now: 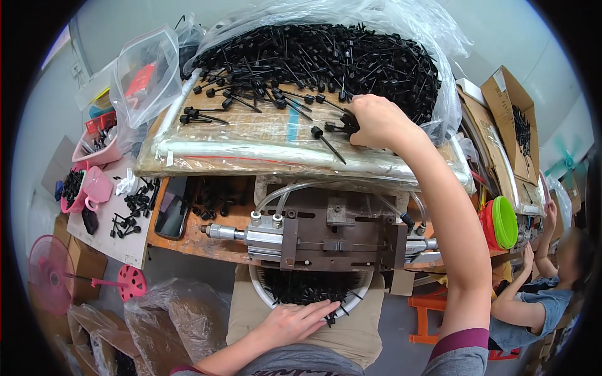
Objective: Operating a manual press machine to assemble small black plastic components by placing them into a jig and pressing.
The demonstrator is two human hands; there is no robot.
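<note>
My right hand reaches over the cardboard-topped tray, its fingers curled round some black plastic parts with knobbed heads and thin stems. Behind it rises a large heap of the same black parts. One loose part lies just left of my thumb. My left hand lies flat with fingers stretched across the near side of a white bowl on my lap. Black parts fill the bowl, some showing beyond the fingers. Between bowl and tray stands a metal clamping fixture.
Air hoses arch above the fixture. A phone lies at its left. Pink baskets and more black parts stand farther left. Green and red tubs are at the right, with another person beyond. Clear plastic sheeting surrounds the heap.
</note>
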